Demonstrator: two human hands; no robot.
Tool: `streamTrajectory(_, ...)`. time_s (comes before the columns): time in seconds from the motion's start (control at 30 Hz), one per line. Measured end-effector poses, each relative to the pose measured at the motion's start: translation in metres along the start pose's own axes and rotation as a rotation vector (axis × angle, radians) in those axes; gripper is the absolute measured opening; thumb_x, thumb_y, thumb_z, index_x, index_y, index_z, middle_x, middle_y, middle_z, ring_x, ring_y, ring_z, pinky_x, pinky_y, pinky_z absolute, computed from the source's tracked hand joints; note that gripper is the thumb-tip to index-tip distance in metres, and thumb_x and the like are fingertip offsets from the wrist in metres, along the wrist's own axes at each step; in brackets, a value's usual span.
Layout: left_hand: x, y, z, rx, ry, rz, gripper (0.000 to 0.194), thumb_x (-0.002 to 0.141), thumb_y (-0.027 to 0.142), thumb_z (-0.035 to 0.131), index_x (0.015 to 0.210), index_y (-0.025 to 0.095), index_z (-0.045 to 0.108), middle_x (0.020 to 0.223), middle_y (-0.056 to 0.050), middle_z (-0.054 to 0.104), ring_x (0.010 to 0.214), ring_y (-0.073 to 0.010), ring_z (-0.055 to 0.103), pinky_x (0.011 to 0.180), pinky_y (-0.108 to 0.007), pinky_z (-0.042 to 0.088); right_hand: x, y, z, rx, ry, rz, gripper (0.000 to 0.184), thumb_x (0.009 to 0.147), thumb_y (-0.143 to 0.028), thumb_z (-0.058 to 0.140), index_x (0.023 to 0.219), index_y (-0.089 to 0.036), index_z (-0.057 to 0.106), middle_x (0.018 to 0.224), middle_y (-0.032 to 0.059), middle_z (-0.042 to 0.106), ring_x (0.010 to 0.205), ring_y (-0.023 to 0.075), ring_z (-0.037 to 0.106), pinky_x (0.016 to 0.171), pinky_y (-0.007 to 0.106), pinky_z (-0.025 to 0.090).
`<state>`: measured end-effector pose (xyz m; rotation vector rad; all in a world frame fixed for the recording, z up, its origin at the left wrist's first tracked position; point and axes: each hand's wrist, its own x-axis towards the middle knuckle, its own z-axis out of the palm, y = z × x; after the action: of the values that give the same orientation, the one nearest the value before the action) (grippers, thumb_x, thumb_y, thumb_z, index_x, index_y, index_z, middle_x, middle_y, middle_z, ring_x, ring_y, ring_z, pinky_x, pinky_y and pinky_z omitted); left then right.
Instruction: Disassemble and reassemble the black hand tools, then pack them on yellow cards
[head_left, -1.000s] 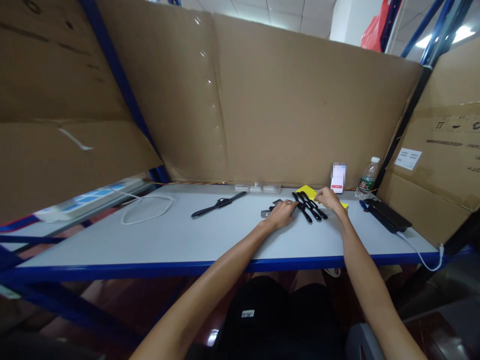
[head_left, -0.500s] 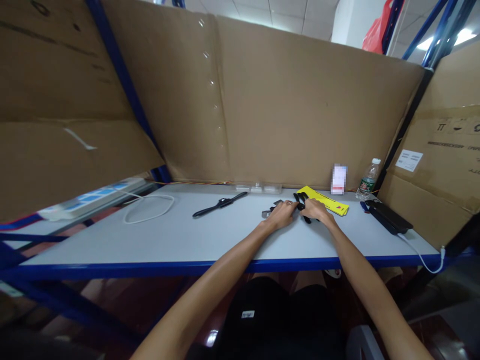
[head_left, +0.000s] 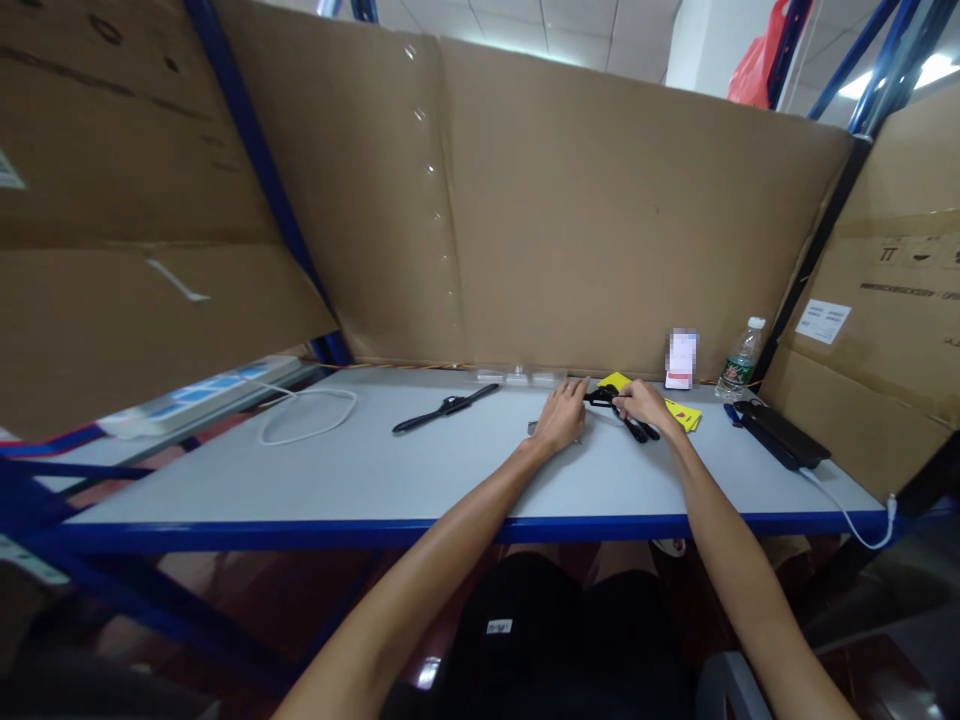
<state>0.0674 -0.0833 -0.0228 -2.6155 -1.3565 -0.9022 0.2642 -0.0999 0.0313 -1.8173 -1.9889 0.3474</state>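
My left hand point(head_left: 562, 415) lies on the table with its fingers stretched forward, over a small grey piece point(head_left: 532, 427) that is mostly covered. Its fingertips are close to the end of a black part point(head_left: 600, 397), and whether they touch it is unclear. My right hand point(head_left: 643, 403) is closed, with thumb and fingers pinched at that black part. Long black strips point(head_left: 637, 430) stick out below the right hand toward me; the hand hides where they join. Behind it, partly covered, lies a yellow printed card sleeve point(head_left: 684, 414).
A long black blade-like piece point(head_left: 446, 408) lies left of my hands. Clear plastic packaging point(head_left: 517, 376) is along the back cardboard. A phone point(head_left: 681, 360), water bottle point(head_left: 739, 360) and black case point(head_left: 780, 435) stand right; a power strip point(head_left: 210, 395) and white cable point(head_left: 307, 440) lie left.
My hands have moved slightly apart. The left fingers have straightened, and the black strips beneath the right hand have swung right and show more. The view has shifted a little.
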Motion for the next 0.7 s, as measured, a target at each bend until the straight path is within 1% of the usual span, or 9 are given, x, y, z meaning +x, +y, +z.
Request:
streamTrajectory(0.07, 0.001, 0.0, -0.004, 0.026, 0.056, -0.008, 0.058, 0.097, 0.013, 0.04, 0.155, 0.013, 0.038, 0.155, -0.018, 0.047, 0.146, -0.0313, 0.037, 0.117, -0.048, 0.032, 0.001, 0.006, -0.007, 0.068, 0.08, -0.093, 0.023, 0.089, -0.028, 0.061, 0.073, -0.017, 0.073, 0.07, 0.0014, 0.073, 0.066, 0.0125, 0.063, 0.063, 0.021, 0.039)
streamTrajectory(0.1, 0.001, 0.0, -0.006, 0.04, 0.072, -0.011, 0.055, 0.098, 0.015, 0.039, 0.153, 0.015, 0.041, 0.155, -0.018, 0.048, 0.147, -0.0316, 0.035, 0.118, -0.05, 0.029, 0.002, 0.008, -0.01, 0.101, 0.119, -0.13, 0.021, 0.088, -0.029, 0.063, 0.074, -0.017, 0.074, 0.07, 0.001, 0.073, 0.066, 0.0123, 0.062, 0.063, 0.021, 0.039)
streamTrajectory(0.2, 0.003, -0.002, -0.013, 0.101, 0.06, -0.014, 0.039, 0.102, 0.02, 0.038, 0.136, 0.017, 0.056, 0.136, -0.018, 0.063, 0.14, -0.0322, 0.042, 0.116, -0.051, 0.028, 0.002, 0.011, -0.016, 0.154, 0.21, -0.179, 0.019, 0.084, -0.031, 0.068, 0.074, -0.017, 0.074, 0.069, 0.0011, 0.072, 0.069, 0.0134, 0.061, 0.066, 0.022, 0.039)
streamTrajectory(0.3, 0.005, -0.006, -0.02, 0.174, -0.034, 0.01, 0.03, 0.105, 0.029, 0.038, 0.116, 0.016, 0.063, 0.112, -0.017, 0.071, 0.123, -0.0315, 0.053, 0.108, -0.048, 0.035, 0.0, 0.011, -0.017, 0.214, 0.221, -0.194, 0.019, 0.079, -0.033, 0.071, 0.07, -0.017, 0.072, 0.067, 0.0011, 0.07, 0.069, 0.014, 0.06, 0.067, 0.023, 0.04)
streamTrajectory(0.43, 0.004, -0.01, -0.026, 0.196, -0.088, 0.04, 0.031, 0.106, 0.034, 0.037, 0.114, 0.015, 0.06, 0.104, -0.017, 0.072, 0.113, -0.0306, 0.059, 0.1, -0.043, 0.039, -0.005, 0.009, -0.02, 0.358, 0.186, -0.164, 0.028, 0.077, -0.044, 0.071, 0.07, -0.017, 0.066, 0.067, 0.0021, 0.068, 0.066, 0.0146, 0.059, 0.062, 0.024, 0.043)
streamTrajectory(0.53, 0.002, -0.008, -0.027, 0.086, -0.1, 0.001, 0.027, 0.105, 0.033, 0.038, 0.11, 0.017, 0.06, 0.098, -0.014, 0.072, 0.098, -0.0286, 0.066, 0.09, -0.039, 0.044, -0.006, 0.009, -0.024, 0.492, 0.175, -0.133, 0.037, 0.073, -0.051, 0.075, 0.079, -0.018, 0.062, 0.07, 0.0037, 0.068, 0.065, 0.0149, 0.059, 0.055, 0.023, 0.042)
streamTrajectory(0.6, 0.003, -0.003, -0.024, -0.057, -0.062, -0.066, 0.023, 0.104, 0.032, 0.04, 0.103, 0.019, 0.06, 0.09, -0.011, 0.072, 0.088, -0.0267, 0.068, 0.082, -0.037, 0.047, -0.006, 0.007, -0.024, 0.6, 0.223, -0.111, 0.045, 0.076, -0.056, 0.072, 0.095, -0.018, 0.061, 0.079, 0.0053, 0.071, 0.066, 0.0147, 0.061, 0.053, 0.022, 0.042)
streamTrajectory(0.67, 0.006, 0.002, -0.019, -0.295, 0.024, -0.164, 0.021, 0.103, 0.031, 0.04, 0.097, 0.02, 0.057, 0.078, -0.006, 0.069, 0.079, -0.023, 0.068, 0.075, -0.033, 0.048, -0.006, 0.001, -0.02, 0.662, 0.299, -0.071, 0.052, 0.083, -0.061, 0.062, 0.112, -0.018, 0.057, 0.09, 0.0076, 0.073, 0.067, 0.0141, 0.062, 0.053, 0.021, 0.043)
streamTrajectory(0.7, 0.009, 0.004, -0.015, -0.453, 0.064, -0.213, 0.021, 0.103, 0.031, 0.039, 0.095, 0.02, 0.055, 0.074, -0.004, 0.067, 0.075, -0.0208, 0.068, 0.073, -0.032, 0.049, -0.006, -0.003, -0.015, 0.654, 0.32, -0.055, 0.054, 0.087, -0.063, 0.057, 0.116, -0.018, 0.055, 0.093, 0.0084, 0.073, 0.067, 0.0138, 0.062, 0.053, 0.021, 0.043)
